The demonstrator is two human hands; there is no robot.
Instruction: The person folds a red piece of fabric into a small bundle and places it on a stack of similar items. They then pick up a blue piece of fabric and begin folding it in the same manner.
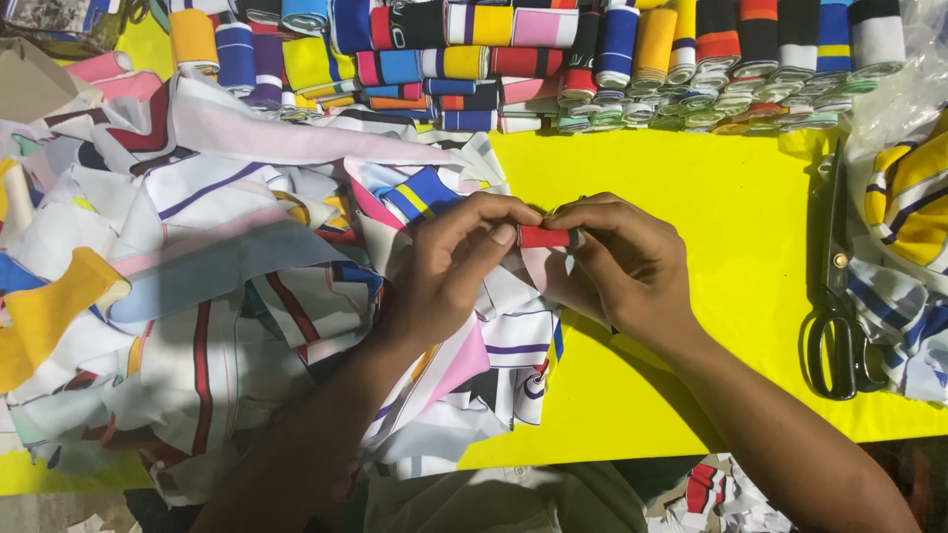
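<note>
On the yellow counter point(750, 247) in front of you, going from the left edge across: a big loose heap of printed fabric pieces point(197, 276) covers the left half, mostly white with pink, red, blue and yellow stripes and panels, and it spills toward the near edge of the counter. One blue-and-yellow striped scrap point(420, 192) lies on top of the heap, just above your left hand.

Your left hand point(449, 266) comes up over that heap, forearm resting on the cloth. Its grip is narrow: thumb and forefinger are pinched on the left end of a small red strip point(543, 237). That red strip sits near the middle of the scene, held just above the counter between both hands, at the right edge of the heap.

Your right hand point(627, 262) meets it from the other side, its grip likewise pinched shut on the right end of the same strip, with a pale piece of cloth partly under its fingers.

Along the far edge runs a row of rolled rib-knit bands point(612, 59) in many colours. Further right, black-handled scissors point(837, 316) lie flat on the counter, blades pointing away from you. Beside them, at the right edge, is a bundle of yellow-and-blue striped fabric point(908, 197) partly under clear plastic.
</note>
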